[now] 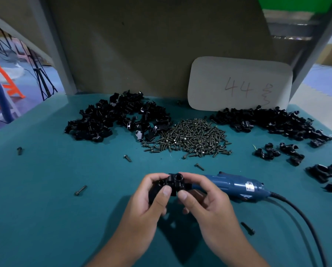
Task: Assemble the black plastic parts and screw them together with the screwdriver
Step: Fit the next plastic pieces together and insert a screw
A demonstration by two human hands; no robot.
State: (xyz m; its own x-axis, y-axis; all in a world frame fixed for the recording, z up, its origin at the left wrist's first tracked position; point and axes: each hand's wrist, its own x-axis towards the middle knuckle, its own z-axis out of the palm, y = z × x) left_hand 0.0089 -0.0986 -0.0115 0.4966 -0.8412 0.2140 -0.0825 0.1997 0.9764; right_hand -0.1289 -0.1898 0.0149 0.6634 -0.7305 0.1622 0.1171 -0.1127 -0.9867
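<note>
Fingers of the left hand (153, 191) and right hand (203, 195) curl around the black plastic parts (173, 183), thumbs pinching them low in the centre of the frame above the teal table (55, 189). Just right of them lies the blue screwdriver (236, 185), its cord trailing to the lower right. Farther up sit a screw pile (192, 135) and two heaps of black pieces, left (117, 116) and right (273, 120).

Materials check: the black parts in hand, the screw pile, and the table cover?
Black parts: glossy moulded plastic by the look, with sharp highlights on the edges. Screw pile: metal, dull brass-grey, with small glints on the heads. Table cover: teal, matte, no reflections, probably felt or a rubber mat; I cannot tell which.
</note>
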